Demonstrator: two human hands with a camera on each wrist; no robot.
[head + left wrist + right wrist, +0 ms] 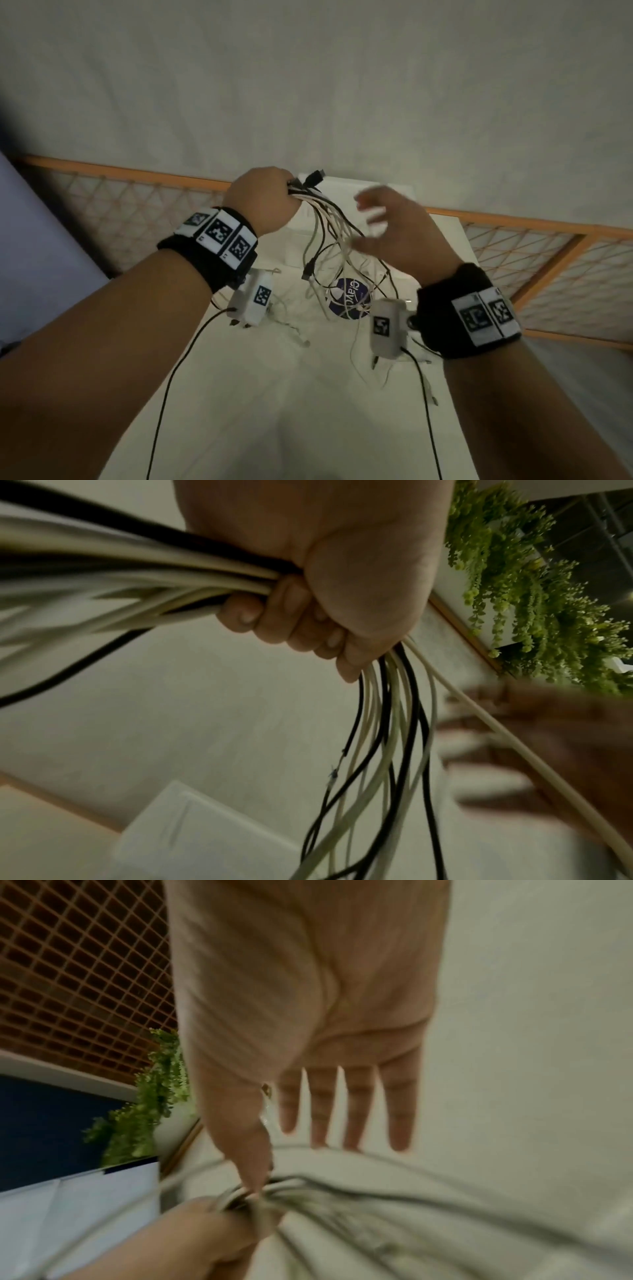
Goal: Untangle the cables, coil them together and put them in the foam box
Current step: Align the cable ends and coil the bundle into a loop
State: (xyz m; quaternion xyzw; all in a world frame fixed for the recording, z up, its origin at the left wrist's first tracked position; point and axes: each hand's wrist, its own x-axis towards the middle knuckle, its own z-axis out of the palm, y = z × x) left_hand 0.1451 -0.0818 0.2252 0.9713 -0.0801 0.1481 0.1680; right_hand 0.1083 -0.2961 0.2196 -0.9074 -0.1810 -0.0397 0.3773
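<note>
My left hand is raised over the table and grips a bundle of white and black cables in its fist. Plug ends stick out above the fist and the strands hang down in loose loops. My right hand is blurred, with spread straight fingers beside the hanging strands, and holds nothing. Its thumb lies near the bundle at my left hand. The white foam box stands on the table behind the hands.
A white table carries a round blue-labelled disc and a few loose thin cables. A wooden lattice rail runs behind the table. A green hanging plant is off to the side.
</note>
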